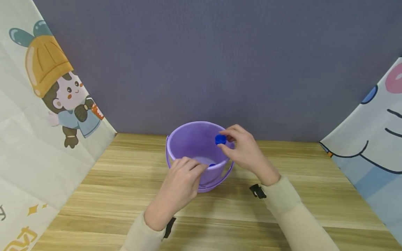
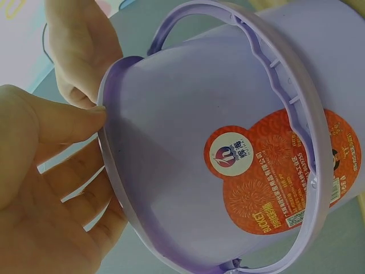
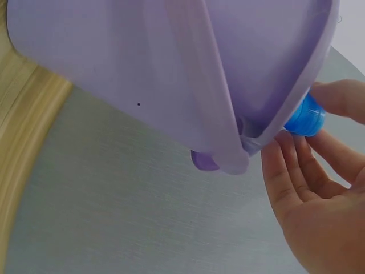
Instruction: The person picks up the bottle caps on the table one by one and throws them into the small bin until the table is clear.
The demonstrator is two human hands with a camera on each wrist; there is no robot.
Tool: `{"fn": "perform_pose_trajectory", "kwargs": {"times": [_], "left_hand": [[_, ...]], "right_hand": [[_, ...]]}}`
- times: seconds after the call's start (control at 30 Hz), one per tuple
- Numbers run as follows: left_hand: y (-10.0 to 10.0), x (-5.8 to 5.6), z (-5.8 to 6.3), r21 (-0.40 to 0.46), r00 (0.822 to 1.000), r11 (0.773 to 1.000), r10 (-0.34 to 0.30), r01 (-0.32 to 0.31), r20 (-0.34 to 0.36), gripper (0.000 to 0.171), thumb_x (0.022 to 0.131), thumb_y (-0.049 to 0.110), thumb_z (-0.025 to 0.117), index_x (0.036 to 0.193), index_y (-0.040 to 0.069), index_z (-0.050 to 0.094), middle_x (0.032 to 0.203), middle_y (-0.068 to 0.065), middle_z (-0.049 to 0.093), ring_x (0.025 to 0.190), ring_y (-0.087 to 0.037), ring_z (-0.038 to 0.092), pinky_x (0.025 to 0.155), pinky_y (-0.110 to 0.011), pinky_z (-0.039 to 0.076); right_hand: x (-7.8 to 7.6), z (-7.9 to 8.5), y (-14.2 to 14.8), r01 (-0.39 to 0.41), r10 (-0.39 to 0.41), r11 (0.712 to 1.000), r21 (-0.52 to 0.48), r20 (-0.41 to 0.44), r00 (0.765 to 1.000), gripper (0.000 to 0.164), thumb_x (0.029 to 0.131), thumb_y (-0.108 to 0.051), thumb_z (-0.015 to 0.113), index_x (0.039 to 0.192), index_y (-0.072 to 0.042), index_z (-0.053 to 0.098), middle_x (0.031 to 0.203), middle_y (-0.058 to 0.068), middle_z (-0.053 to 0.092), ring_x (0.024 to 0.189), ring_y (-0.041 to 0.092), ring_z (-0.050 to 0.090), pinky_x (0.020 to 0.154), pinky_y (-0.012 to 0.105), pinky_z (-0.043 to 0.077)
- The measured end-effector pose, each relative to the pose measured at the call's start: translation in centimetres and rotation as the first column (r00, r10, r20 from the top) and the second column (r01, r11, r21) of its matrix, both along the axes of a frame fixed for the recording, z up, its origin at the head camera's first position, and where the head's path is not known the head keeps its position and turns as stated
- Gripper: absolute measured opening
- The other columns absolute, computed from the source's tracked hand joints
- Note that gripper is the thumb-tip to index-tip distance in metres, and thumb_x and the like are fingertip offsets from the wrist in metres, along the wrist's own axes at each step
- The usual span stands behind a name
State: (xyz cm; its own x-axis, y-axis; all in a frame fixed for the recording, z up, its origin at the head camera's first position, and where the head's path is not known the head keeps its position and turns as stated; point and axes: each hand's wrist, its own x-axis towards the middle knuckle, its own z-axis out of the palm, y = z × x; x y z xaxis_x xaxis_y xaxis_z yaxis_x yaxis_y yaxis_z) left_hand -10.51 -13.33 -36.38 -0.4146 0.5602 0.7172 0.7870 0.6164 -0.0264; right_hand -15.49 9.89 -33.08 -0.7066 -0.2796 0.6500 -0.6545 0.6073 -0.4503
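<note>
A purple plastic bucket (image 1: 188,141) stands upright on the wooden table, its mouth facing up. My left hand (image 1: 180,181) holds the near rim, the thumb (image 2: 74,120) outside and the other fingers over the inner side. At the right side of the mouth, my right hand (image 1: 246,150) pinches a blue bottle cap (image 1: 220,139) between thumb and fingertips. The right wrist view shows the ribbed cap (image 3: 308,117) right at the rim. Another small blue piece (image 1: 212,165) shows inside the bucket, partly hidden by the near rim.
The bucket's purple handle (image 1: 226,176) hangs down on the near side. A red label (image 2: 268,177) is stuck on the outer wall. Behind the wooden table (image 1: 125,174) rises a grey panel (image 1: 201,62), with printed cartoon sheets (image 1: 19,132) at both sides.
</note>
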Motion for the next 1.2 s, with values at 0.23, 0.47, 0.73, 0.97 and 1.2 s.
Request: {"fn": "perform_pose_trajectory", "kwargs": {"times": [0.23,0.47,0.73,0.97,1.2], "left_hand": [[-0.3,0.1,0.1,-0.001,1.0,1.0,0.002,-0.002,0.006,0.022,0.088,0.004,0.07,0.108,0.012,0.076,0.105,0.001,0.073,0.094,-0.02,0.062,0.083,-0.036,0.049],[-0.7,0.0,0.2,0.003,1.0,1.0,-0.003,0.003,0.002,0.02,0.088,0.005,0.071,0.107,0.012,0.075,0.103,0.001,0.073,0.093,-0.02,0.062,0.083,-0.036,0.049],[-1.0,0.0,0.2,0.009,1.0,1.0,-0.008,0.008,0.008,0.02,0.088,0.004,0.071,0.106,0.011,0.076,0.103,0.0,0.073,0.093,-0.02,0.062,0.083,-0.036,0.049],[-0.9,-0.2,0.3,0.014,1.0,1.0,-0.003,0.003,0.012,0.02,0.088,0.004,0.072,0.106,0.011,0.076,0.103,0.001,0.074,0.093,-0.02,0.062,0.083,-0.036,0.049],[-0.9,-0.7,0.1,0.043,1.0,0.999,0.013,-0.014,0.017,0.022,0.087,0.002,0.073,0.107,0.011,0.076,0.102,0.0,0.074,0.093,-0.02,0.062,0.085,-0.036,0.049]], "right_hand": [[-0.2,-0.1,-0.4,0.014,-0.014,1.0,0.013,0.013,1.0,0.036,0.083,-0.007,0.082,0.115,0.004,0.071,0.105,0.012,0.065,0.091,0.025,0.066,0.083,0.04,0.057],[0.1,-0.1,-0.5,0.022,-0.022,1.0,0.001,-0.012,1.0,0.035,0.083,-0.006,0.08,0.115,0.004,0.071,0.105,0.01,0.066,0.092,0.026,0.067,0.085,0.038,0.057],[0.7,-0.2,-0.6,0.034,-0.034,0.999,-0.012,-0.019,0.999,0.033,0.083,-0.006,0.08,0.114,0.004,0.072,0.103,0.011,0.066,0.09,0.024,0.068,0.084,0.039,0.057],[1.0,-0.8,0.0,0.036,-0.037,0.998,-0.045,-0.007,0.999,0.032,0.083,-0.002,0.079,0.113,0.005,0.071,0.103,0.011,0.066,0.09,0.027,0.068,0.081,0.04,0.058],[1.1,-1.6,0.8,0.044,-0.048,0.995,-0.088,-0.044,0.998,0.032,0.081,0.001,0.081,0.111,0.004,0.072,0.101,0.012,0.067,0.09,0.025,0.065,0.085,0.042,0.057]]}}
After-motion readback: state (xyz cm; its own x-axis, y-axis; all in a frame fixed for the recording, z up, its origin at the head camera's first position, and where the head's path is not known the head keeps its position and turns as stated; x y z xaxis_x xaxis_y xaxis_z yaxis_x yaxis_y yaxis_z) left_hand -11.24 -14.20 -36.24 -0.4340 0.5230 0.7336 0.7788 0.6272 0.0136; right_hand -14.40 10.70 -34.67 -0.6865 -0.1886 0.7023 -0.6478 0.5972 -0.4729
